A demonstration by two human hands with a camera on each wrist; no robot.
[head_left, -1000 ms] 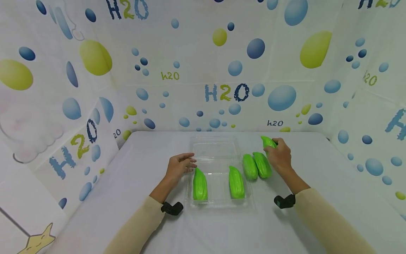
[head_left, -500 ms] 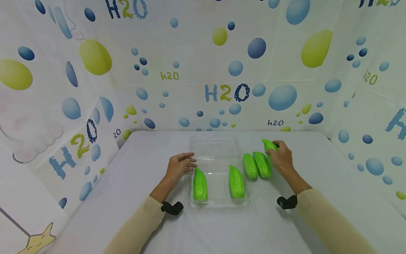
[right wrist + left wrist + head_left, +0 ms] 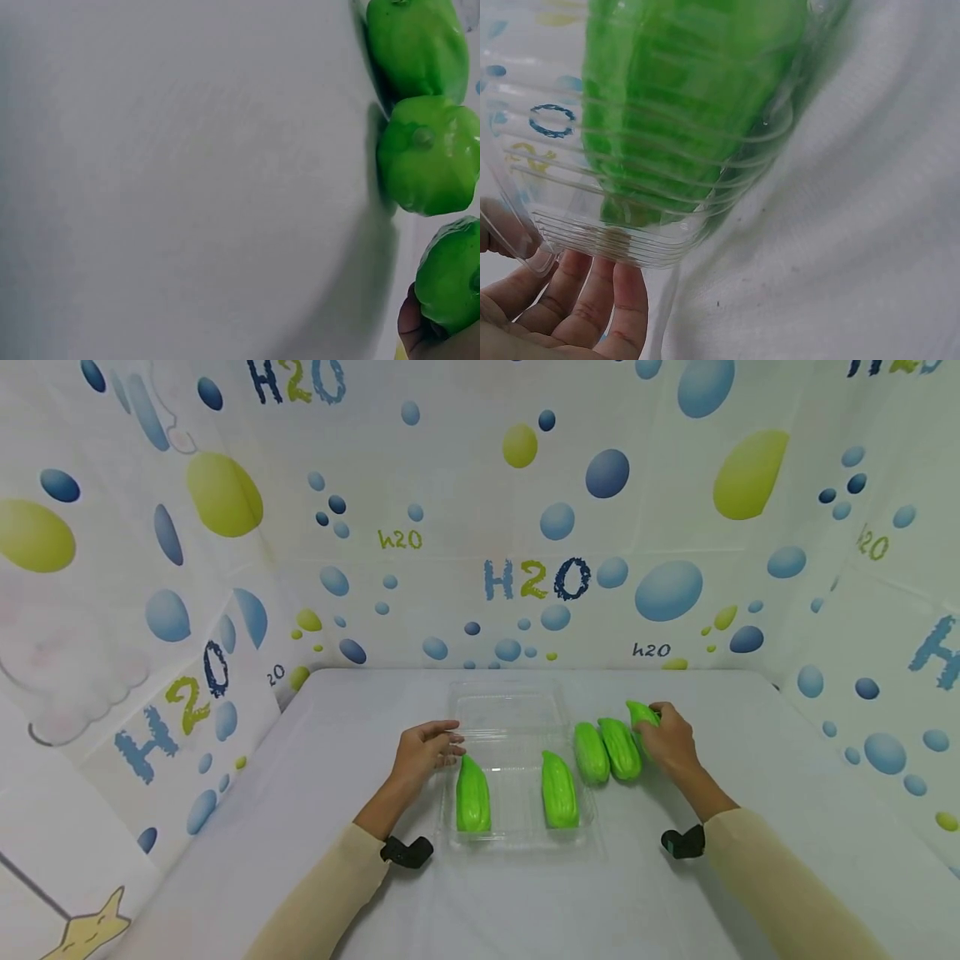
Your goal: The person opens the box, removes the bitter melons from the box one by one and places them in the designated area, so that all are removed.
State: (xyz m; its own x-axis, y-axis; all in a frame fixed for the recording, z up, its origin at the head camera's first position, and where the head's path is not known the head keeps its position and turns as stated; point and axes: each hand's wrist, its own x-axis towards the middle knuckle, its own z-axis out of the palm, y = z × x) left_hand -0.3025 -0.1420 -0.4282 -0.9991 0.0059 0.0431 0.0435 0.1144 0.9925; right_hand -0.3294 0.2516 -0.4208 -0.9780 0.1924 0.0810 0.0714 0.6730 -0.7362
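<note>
In the head view my left hand [image 3: 423, 758] rests at the left side of the open clear plastic container [image 3: 517, 839]. The left wrist view shows its fingers [image 3: 585, 307] against the container's wall, with another digit seen through the clear rim. One green ridged vegetable [image 3: 473, 797] with a pointed tip lies inside at the left, another such vegetable [image 3: 559, 789] at the right. My right hand [image 3: 669, 739] grips a third green vegetable [image 3: 642, 714] close over the table, its thumb and fingers around the sides. The palm hides its lower part.
Two more green vegetables [image 3: 619, 749] lie side by side between the container and my right hand. The container's lid [image 3: 506, 710] lies folded back toward the rear. A white cloth covers the table [image 3: 360, 693], and a patterned backdrop [image 3: 450, 485] rises behind it.
My right hand has moved slightly right and toward me with the vegetable, lowering it beside the other two. The left hand and the container have stayed in place.
</note>
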